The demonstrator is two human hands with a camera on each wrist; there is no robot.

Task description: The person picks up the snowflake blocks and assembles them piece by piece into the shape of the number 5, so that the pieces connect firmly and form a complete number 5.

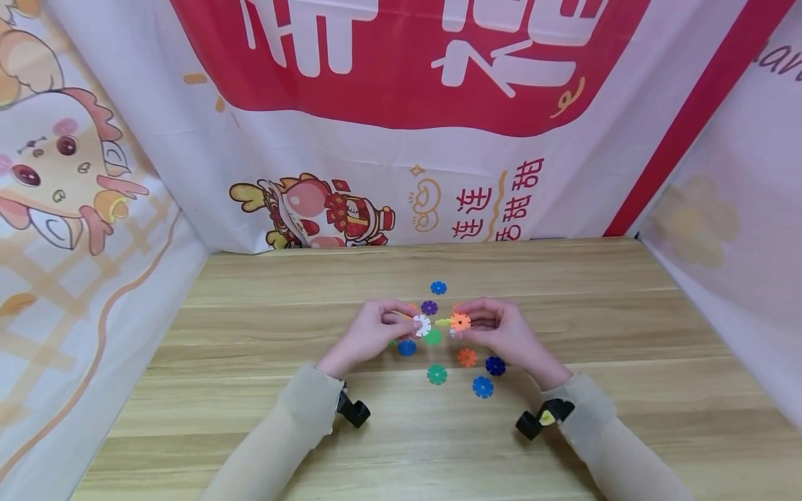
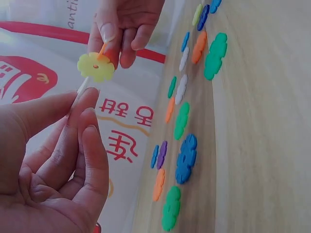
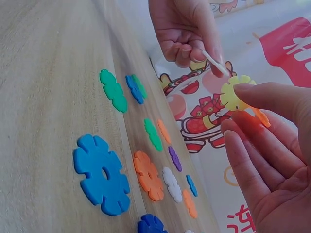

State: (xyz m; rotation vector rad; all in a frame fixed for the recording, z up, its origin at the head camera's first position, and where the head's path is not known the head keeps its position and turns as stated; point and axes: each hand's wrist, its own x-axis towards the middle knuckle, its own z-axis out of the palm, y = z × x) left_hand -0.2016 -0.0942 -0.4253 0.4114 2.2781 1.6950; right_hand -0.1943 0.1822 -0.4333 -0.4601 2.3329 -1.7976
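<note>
My left hand [image 1: 370, 330] pinches the white disc [image 1: 422, 325], my right hand [image 1: 510, 335] the yellow disc [image 2: 103, 72] joined to an orange disc [image 1: 458, 325]; I should align them crosswise, pressing gently.

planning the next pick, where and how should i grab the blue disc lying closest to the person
Likely best: pinch the blue disc by opposite edges of its notched rim, coming down from the near side. It lies flat on the table, thin and broad, so the rim offers most purchase; the dark blue disc sits just beyond its far edge.
</note>
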